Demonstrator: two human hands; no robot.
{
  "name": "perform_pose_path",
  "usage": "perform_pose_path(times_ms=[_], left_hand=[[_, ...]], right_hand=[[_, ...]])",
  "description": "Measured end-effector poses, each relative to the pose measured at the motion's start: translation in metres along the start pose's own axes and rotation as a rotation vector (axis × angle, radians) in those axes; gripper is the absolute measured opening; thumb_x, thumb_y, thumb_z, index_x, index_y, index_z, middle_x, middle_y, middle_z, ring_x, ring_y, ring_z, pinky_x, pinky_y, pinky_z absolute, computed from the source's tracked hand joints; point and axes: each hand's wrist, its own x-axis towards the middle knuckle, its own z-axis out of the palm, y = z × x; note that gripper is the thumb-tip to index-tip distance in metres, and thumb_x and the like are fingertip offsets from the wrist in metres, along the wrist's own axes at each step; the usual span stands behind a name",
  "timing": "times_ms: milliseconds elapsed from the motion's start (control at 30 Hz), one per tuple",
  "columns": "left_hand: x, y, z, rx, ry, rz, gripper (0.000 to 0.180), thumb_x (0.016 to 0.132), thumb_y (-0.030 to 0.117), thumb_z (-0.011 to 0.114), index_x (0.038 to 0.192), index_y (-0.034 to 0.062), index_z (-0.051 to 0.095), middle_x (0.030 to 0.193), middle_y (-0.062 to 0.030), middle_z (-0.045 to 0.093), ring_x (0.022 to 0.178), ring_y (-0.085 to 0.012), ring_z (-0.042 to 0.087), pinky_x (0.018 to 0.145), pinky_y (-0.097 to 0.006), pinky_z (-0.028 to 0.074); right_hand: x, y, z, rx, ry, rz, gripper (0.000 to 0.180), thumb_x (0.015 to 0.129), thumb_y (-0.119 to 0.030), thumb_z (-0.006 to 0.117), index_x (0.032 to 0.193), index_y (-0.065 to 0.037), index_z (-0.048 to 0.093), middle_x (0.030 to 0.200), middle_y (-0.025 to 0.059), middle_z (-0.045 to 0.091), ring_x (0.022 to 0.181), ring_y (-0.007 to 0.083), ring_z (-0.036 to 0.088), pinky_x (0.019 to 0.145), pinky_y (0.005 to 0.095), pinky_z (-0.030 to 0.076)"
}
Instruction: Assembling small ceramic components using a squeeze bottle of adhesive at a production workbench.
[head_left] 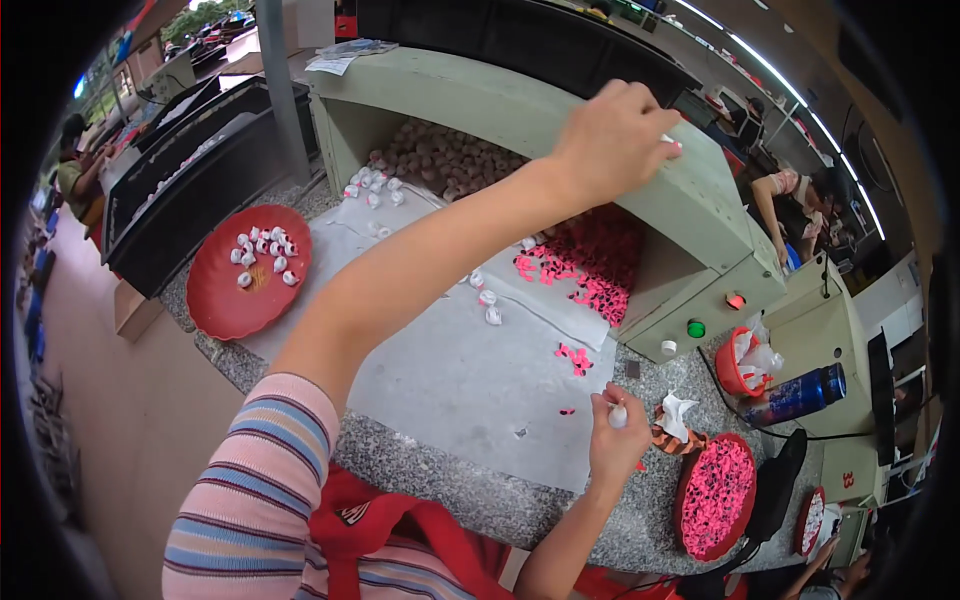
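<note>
My left arm reaches across the bench, and my left hand (615, 140) is raised before the top of a pale green cabinet (440, 85). Its fingers pinch a small white-and-pink piece (671, 145), mostly hidden. Lower right, my right hand (612, 445) is closed on a small white rounded piece (618, 415). Beside it, a few pink-and-black pieces (574, 358) lie on a white sheet (450, 390). Near my left forearm are several white balls (488, 298); more white balls with pink and dark marks (279, 264) sit in a red dish (215, 285).
Brownish balls (450, 155) and pink-and-black pieces (600, 290) are heaped inside the cabinet. A red dish of pink pieces (718, 495), a blue bottle (795, 395) and a red basket (733, 368) stand right. Black bins (200, 190) and a grey post (283, 90) are left.
</note>
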Motion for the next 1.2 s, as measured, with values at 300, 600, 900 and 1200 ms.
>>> perform_pose_path(times_ms=[300, 600, 900, 1200], left_hand=[[-0.220, -0.040, -0.076, 0.099, -0.691, -0.663, 0.014, 0.073, 0.009, 0.062, 0.086, 0.0063, 0.065, 0.086, -0.0093, 0.059, 0.074, -0.0244, 0.058, 0.063, -0.036, 0.047], [-0.216, -0.040, -0.089, 0.254, -0.878, -0.548, 0.029, 0.067, 0.006, 0.060, 0.096, 0.0099, 0.062, 0.087, -0.0082, 0.058, 0.079, -0.0249, 0.057, 0.068, -0.034, 0.048], [-0.185, 0.057, -0.138, -1.748, -0.433, -1.875, 0.035, 0.080, 0.001, 0.054, 0.115, 0.0037, 0.051, 0.105, -0.0087, 0.056, 0.088, -0.0172, 0.058, 0.078, -0.027, 0.049], [-0.196, 0.091, -0.146, -1.429, -0.344, -1.657, 0.033, 0.074, -0.007, 0.059, 0.106, -0.0032, 0.052, 0.096, -0.0119, 0.059, 0.088, -0.0199, 0.060, 0.081, -0.034, 0.050]], right_hand=[[-0.006, -0.017, 0.003, -0.086, -0.104, -0.071, 0.019, 0.069, -0.005, 0.068, 0.086, -0.001, 0.062, 0.077, 0.0097, 0.060, 0.069, 0.0207, 0.059, 0.063, 0.0299, 0.046], [-0.014, -0.023, 0.024, -0.026, -0.095, -0.059, 0.020, 0.068, -0.003, 0.068, 0.087, -0.002, 0.062, 0.076, 0.0072, 0.057, 0.067, 0.0175, 0.056, 0.062, 0.0283, 0.045], [-0.019, -0.032, 0.023, 0.291, -0.262, 0.052, 0.041, 0.073, 0.006, 0.057, 0.112, -0.002, 0.045, 0.082, 0.0050, 0.052, 0.073, 0.0133, 0.052, 0.073, 0.0260, 0.042], [-0.022, -0.042, 0.003, 0.833, -0.178, 0.450, 0.029, 0.074, -0.008, 0.059, 0.099, 0.001, 0.048, 0.087, 0.0103, 0.053, 0.064, 0.0107, 0.050, 0.053, 0.0196, 0.042]])
